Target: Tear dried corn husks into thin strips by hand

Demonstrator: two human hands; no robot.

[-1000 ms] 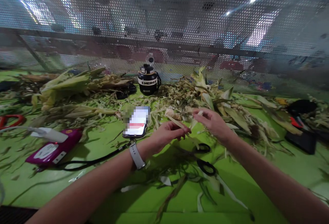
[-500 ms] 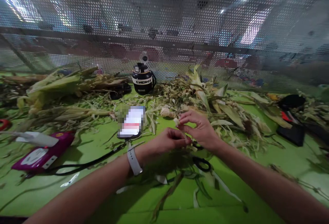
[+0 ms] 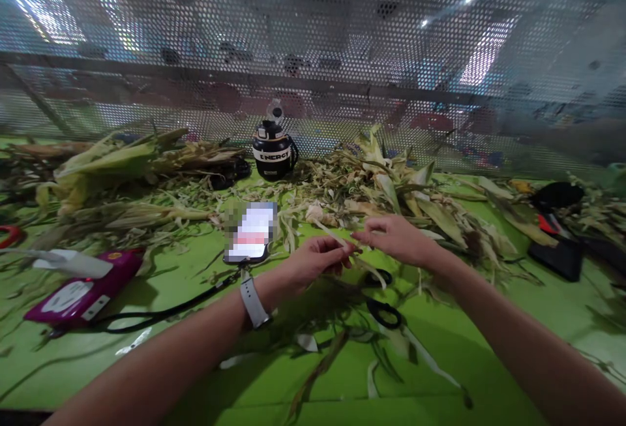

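My left hand (image 3: pixel 320 259), with a pale watch strap (image 3: pixel 254 305) at the wrist, is closed in a pinch on a narrow, pale corn husk strip (image 3: pixel 331 235). One end of the strip points up and left, while a loose end hangs down to the right. My right hand (image 3: pixel 398 238) is beside it with its fingertips pinched together at the strip near the left fingertips. Just below the hands lie scissors (image 3: pixel 385 314) with black handle loops; their blades are hidden. A pale rolled husk piece (image 3: pixel 320 214) rests beyond my left hand.
A phone (image 3: pixel 252 233) lies left of the hands, its strap running toward a magenta power bank-like box (image 3: pixel 85 289). Behind stands a black bottle (image 3: pixel 272 152), before a perforated metal screen (image 3: pixel 313 34). Dry husks (image 3: pixel 122 165) pile on both sides of the green table (image 3: pixel 274 387).
My right hand has moved right and its fingers have drawn together. My left hand has turned slightly, and the strip now shows stretched out between and past the fingers.
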